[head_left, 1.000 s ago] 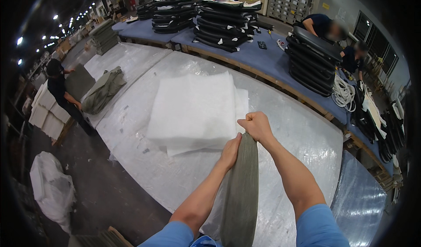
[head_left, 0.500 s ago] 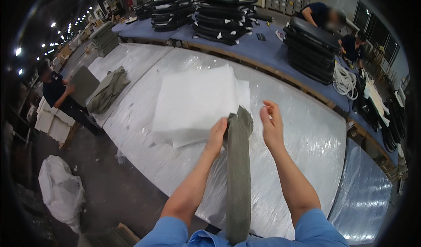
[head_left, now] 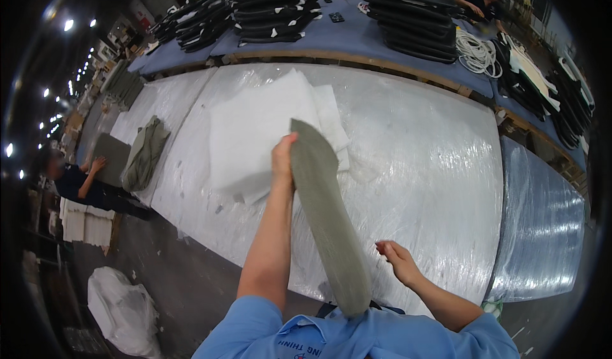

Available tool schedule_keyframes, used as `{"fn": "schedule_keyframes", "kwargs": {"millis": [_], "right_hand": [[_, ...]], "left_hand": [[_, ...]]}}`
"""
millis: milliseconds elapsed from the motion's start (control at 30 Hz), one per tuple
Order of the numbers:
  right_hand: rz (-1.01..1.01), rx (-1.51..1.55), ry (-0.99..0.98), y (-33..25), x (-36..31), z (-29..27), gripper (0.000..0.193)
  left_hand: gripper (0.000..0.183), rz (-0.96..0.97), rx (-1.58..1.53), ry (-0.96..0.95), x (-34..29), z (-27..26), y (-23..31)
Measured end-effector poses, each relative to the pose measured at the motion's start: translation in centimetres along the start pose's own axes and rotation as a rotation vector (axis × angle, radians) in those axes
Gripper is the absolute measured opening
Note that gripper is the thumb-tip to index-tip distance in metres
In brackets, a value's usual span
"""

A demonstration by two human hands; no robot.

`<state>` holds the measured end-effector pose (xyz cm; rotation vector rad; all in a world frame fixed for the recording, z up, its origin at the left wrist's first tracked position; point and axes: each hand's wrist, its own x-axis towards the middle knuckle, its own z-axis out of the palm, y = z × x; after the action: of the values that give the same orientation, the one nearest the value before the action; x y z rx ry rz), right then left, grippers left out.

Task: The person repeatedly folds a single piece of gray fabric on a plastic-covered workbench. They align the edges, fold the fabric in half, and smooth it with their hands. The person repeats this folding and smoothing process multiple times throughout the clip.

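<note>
- L hand: grip clamped on L edge of cushion, nr its upper end; fingers partly hidden, exact finger placement n/c.
- Cushion: long, narrow, grey-green, approx. pointed top, rounded bottom. Held at a slant, upper end to L, lower end to R. Top overlaps white padding in view; bottom in front of blue shirt. Contact w/ either: can't tell.
- R hand: grip apart, fingers loosely bent, nothing seen in it. Just R of cushion's lower part, not touching; over near part of counter.
- Counter: pale, clear plastic wrap, shiny. White padding stacked L of ctr, sheets uneven on R side.
- Far L of counter: crumpled grey-green cloth; next to it co-worker w/ hand on dark grey panel.
- Behind: blue counter w/ stacks of black cushions & coil of white rope.
- Floor, lower L: whitish plastic bag, bunched.
</note>
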<state>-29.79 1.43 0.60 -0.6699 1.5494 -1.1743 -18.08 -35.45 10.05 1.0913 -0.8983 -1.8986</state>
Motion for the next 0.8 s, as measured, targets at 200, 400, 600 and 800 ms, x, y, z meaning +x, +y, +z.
{"fn": "schedule_keyframes", "kwargs": {"millis": [200, 400, 600, 800], "right_hand": [[-0.462, -0.081, 0.107, -0.5, -5.6, 1.0, 0.054], [-0.836, -0.240, 0.235, -2.9, -2.6, 5.4, 0.055], [-0.883, -0.395, 0.255, -10.0, 1.9, 4.2, 0.026], [-0.866, -0.430, 0.128, -15.9, 5.4, 11.0, 0.025]], "left_hand": [[0.039, 0.185, -0.108, 0.207, -0.5, -7.2, 1.0], [0.038, 0.277, -0.200, 0.312, -2.9, -13.1, -0.9], [0.042, 0.284, -0.284, 0.590, -9.9, -21.1, -5.1], [0.044, 0.414, 0.253, 1.022, -20.1, -23.7, -7.3]]}}
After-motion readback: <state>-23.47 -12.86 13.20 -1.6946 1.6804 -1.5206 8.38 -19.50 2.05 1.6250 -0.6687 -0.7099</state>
